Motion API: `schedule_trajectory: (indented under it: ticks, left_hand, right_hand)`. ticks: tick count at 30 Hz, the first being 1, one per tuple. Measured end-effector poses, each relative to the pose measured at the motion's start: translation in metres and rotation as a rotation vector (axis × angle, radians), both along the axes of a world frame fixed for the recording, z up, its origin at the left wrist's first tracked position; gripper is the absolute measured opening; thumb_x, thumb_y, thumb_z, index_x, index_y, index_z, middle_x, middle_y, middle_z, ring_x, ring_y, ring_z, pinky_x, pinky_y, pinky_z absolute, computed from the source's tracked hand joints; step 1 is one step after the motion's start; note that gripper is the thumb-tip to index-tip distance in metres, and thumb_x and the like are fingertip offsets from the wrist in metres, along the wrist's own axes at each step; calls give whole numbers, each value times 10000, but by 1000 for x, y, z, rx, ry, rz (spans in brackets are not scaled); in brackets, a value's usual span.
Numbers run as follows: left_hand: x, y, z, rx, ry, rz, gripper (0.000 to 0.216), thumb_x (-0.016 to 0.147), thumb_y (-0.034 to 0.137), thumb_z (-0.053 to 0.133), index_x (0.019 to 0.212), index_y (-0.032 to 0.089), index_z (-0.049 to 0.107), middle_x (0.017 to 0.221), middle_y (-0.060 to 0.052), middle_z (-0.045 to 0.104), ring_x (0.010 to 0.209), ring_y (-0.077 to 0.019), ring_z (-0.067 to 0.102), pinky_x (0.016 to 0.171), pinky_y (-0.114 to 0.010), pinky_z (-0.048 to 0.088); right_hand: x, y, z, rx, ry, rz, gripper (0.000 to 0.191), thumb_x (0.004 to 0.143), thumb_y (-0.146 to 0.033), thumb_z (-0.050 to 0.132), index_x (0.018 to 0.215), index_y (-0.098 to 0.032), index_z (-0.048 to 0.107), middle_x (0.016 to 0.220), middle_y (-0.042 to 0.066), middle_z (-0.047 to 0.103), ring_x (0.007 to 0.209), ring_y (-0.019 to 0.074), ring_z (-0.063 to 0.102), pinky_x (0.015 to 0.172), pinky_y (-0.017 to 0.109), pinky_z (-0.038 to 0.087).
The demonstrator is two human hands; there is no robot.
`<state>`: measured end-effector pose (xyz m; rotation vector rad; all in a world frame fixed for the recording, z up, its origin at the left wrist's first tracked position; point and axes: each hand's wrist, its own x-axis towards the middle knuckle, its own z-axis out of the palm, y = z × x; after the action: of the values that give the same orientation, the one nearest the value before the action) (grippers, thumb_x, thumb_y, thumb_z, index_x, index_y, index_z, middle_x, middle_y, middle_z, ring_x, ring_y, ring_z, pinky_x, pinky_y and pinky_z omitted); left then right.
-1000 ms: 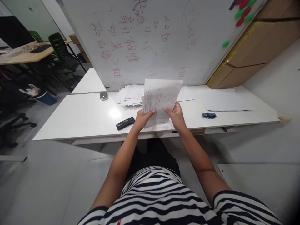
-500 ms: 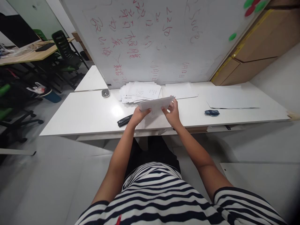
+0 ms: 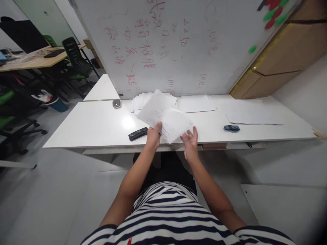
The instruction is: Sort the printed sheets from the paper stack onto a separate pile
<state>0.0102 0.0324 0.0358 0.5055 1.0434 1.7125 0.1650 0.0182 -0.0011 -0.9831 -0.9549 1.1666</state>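
My left hand (image 3: pixel 154 135) grips printed sheets of paper (image 3: pixel 166 117) at their near edge, thumb on top. They are held tilted above the table, and how many there are I cannot tell. My right hand (image 3: pixel 190 143) is by their right corner with its fingers apart; whether a fingertip touches the paper is unclear. A black stapler (image 3: pixel 138 134) lies on the table just left of my left hand. Behind the held sheets is a fanned pile of papers (image 3: pixel 137 102), partly covered by them.
Another paper stack (image 3: pixel 198 103) lies at the back of the white table (image 3: pixel 84 124), with large white sheets (image 3: pixel 252 112) further right. A small dark blue item (image 3: pixel 231 128) and a small grey device (image 3: pixel 116 103) also rest there. A whiteboard (image 3: pixel 189 68) and cardboard boxes (image 3: pixel 278 51) stand behind.
The sheets were upright between both hands; now they are turned and tilted flatter, printed side showing, in my left hand. My right hand has opened and moved slightly nearer to me.
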Motion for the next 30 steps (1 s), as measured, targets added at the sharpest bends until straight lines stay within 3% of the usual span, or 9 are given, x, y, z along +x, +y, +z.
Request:
schedule_trajectory:
  ticks: [3, 6, 8, 12, 16, 19, 21, 24, 30]
  left_hand:
    - [25, -17, -10, -6, -108, -42, 460, 662, 346, 797, 1064, 186, 642, 1131, -65, 685, 1111, -217, 606, 945, -352, 501]
    - [37, -30, -18, -41, -48, -15, 435, 693, 375, 773, 1059, 180, 641, 1146, -70, 679, 1117, -222, 603, 964, -367, 483]
    - [32, -37, -20, -73, 49, -85, 422, 706, 398, 757, 1040, 164, 646, 1138, -89, 680, 1094, -230, 611, 965, -378, 471]
    - [-12, -47, -9, -41, 405, -285, 500, 749, 419, 708, 1174, 185, 588, 1132, -107, 674, 1059, -236, 616, 934, -394, 461]
    - [-82, -42, 2, -66, 1143, 31, 452, 811, 463, 620, 1190, 219, 579, 1163, -99, 636, 1174, -267, 513, 993, -408, 374]
    - [-123, -30, -9, -236, 1497, 13, 398, 752, 521, 655, 967, 186, 647, 1052, -128, 641, 1121, -319, 506, 892, -396, 391]
    - [-137, -25, -23, -339, 1570, -55, 370, 779, 553, 601, 815, 186, 634, 898, -109, 642, 956, -284, 556, 765, -360, 401]
    - [-143, -23, -37, -341, 1557, -52, 341, 809, 540, 556, 771, 205, 604, 827, -63, 629, 838, -222, 553, 689, -320, 377]
    - [-145, -31, -36, -223, 1423, -98, 292, 804, 499, 567, 779, 211, 606, 839, -28, 631, 823, -181, 554, 710, -292, 390]
  right_hand:
    - [-7, -24, -10, -45, 5, 163, 609, 784, -467, 654, 1314, -204, 513, 1253, 104, 617, 1153, 244, 575, 1020, 435, 426]
    - [-2, -33, -12, -65, -59, 116, 448, 825, -474, 600, 1152, -171, 630, 1136, 90, 682, 1091, 243, 609, 1002, 438, 435]
    - [10, -32, -14, -98, -137, 43, 409, 819, -479, 598, 1068, -162, 664, 1069, 85, 706, 1048, 239, 628, 972, 428, 454]
    - [49, -29, -22, -206, -171, -104, 371, 743, -463, 668, 943, -151, 689, 948, 75, 731, 916, 224, 668, 873, 399, 509]
    - [78, -36, -29, -363, -123, -64, 339, 656, -404, 738, 894, -164, 703, 867, 56, 743, 812, 232, 693, 811, 403, 548]
    - [80, -46, -29, -422, -118, 5, 304, 636, -387, 758, 852, -179, 710, 831, 47, 746, 803, 246, 701, 819, 417, 557]
    - [77, -49, -26, -442, -96, 52, 313, 626, -387, 768, 858, -184, 713, 836, 48, 749, 815, 251, 704, 834, 430, 555]
    - [69, -49, -21, -466, -68, 138, 366, 608, -401, 789, 894, -184, 718, 874, 61, 752, 847, 264, 704, 842, 449, 553]
    - [53, -40, -17, -502, -50, 325, 400, 611, -425, 808, 920, -184, 723, 924, 71, 750, 897, 275, 695, 877, 460, 530]
